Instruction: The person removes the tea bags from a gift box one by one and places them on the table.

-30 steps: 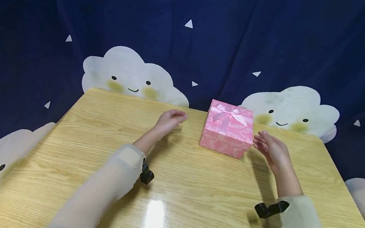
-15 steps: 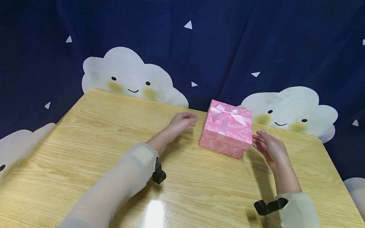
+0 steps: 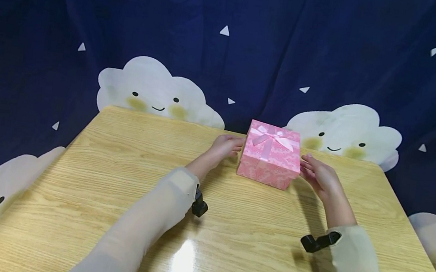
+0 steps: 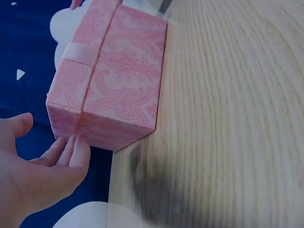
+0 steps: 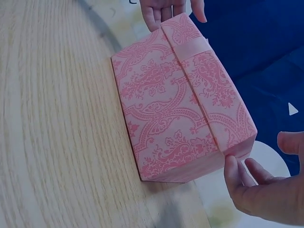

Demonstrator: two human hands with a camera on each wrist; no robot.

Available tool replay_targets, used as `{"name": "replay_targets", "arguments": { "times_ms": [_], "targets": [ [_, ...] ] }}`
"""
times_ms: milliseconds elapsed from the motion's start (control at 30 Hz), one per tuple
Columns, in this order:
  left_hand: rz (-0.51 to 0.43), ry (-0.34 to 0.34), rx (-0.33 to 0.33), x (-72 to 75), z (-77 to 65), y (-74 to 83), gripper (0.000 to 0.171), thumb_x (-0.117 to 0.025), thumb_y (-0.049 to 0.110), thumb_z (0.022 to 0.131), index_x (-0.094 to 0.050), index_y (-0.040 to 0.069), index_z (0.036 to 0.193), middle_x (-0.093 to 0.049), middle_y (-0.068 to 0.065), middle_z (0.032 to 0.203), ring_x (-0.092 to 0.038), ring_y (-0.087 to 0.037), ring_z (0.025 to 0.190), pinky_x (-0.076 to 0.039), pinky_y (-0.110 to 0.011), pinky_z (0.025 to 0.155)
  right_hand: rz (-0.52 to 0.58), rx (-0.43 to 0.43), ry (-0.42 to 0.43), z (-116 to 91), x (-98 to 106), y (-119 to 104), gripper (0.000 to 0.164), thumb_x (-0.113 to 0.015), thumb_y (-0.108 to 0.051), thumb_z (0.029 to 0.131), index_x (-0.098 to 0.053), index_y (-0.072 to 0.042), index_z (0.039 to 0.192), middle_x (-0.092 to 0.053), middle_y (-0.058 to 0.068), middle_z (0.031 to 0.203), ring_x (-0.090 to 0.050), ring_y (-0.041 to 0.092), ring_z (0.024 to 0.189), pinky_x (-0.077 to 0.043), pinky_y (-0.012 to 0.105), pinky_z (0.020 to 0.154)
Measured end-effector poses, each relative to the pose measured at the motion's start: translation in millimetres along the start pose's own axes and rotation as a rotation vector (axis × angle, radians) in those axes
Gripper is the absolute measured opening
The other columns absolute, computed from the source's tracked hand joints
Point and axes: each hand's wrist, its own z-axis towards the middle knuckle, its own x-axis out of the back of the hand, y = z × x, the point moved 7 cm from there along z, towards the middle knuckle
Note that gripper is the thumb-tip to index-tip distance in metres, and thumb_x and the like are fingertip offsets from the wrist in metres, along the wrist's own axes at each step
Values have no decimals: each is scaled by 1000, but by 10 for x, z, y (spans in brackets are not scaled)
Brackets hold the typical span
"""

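Observation:
A pink patterned gift box (image 3: 271,157) with a ribbon and bow (image 3: 272,137) on its lid stands near the table's far edge. At its left side is my left hand (image 3: 224,148), fingertips touching or almost touching the box wall. My right hand (image 3: 322,177) is on the opposite side, fingertips against the box around the lid's lower edge. In the left wrist view, the left fingers (image 4: 80,154) are extended beside the box with the thumb apart. The right wrist view shows the right fingers (image 5: 231,171) at the lid seam, thumb raised away.
The wooden table (image 3: 249,241) reaches back to a dark blue curtain (image 3: 255,44) printed with smiling clouds (image 3: 158,87) and white triangles. A black wrist camera (image 3: 200,203) sits at the left cuff, another black camera (image 3: 317,243) at the right.
My left hand has moved right across the table, up to the left side of the box. The right hand has shifted only slightly. The box stands in the same place.

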Motion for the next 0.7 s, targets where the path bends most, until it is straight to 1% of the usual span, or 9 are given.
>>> {"name": "replay_targets", "arguments": {
  "times_ms": [133, 333, 467, 567, 700],
  "targets": [
    [-10, 10, 13, -40, 37, 2, 44, -57, 21, 96, -52, -8, 128, -59, -23, 130, -59, -33, 121, -46, -45, 108, 9, -16, -10, 35, -11, 6, 29, -57, -30, 96, -50, -7, 111, -68, -6, 85, -64, 2, 83, -54, 13, 73],
    [-44, 42, 56, -77, 74, -23, 42, -57, 20, 96, -53, -8, 127, -61, -23, 128, -60, -32, 118, -47, -43, 107, 142, -74, -27, 77, -7, 46, 12, -61, -22, 93, -62, -10, 92, -70, -2, 85, -65, 5, 83, -55, 15, 74],
    [-59, 59, 66, -87, 83, -26, 42, -57, 18, 96, -52, -9, 127, -60, -24, 128, -60, -31, 114, -47, -42, 108, 171, -91, -34, 97, 1, 56, 18, -58, -19, 95, -69, -12, 83, -71, -2, 83, -65, 5, 81, -55, 17, 72],
    [-48, 74, 71, -84, 88, -24, 41, -57, 18, 96, -52, -9, 126, -61, -24, 127, -61, -27, 106, -47, -42, 107, 173, -100, -41, 119, 7, 63, 24, -53, -18, 98, -69, -13, 81, -71, -2, 82, -65, 4, 80, -54, 17, 72],
    [-36, 91, 81, -81, 98, -22, 39, -58, 17, 95, -54, -8, 124, -62, -22, 124, -60, -19, 95, -48, -41, 106, 182, -116, -49, 156, 17, 79, 27, -50, -16, 99, -70, -12, 80, -69, -2, 81, -64, 4, 79, -54, 17, 72]
  ]
}}
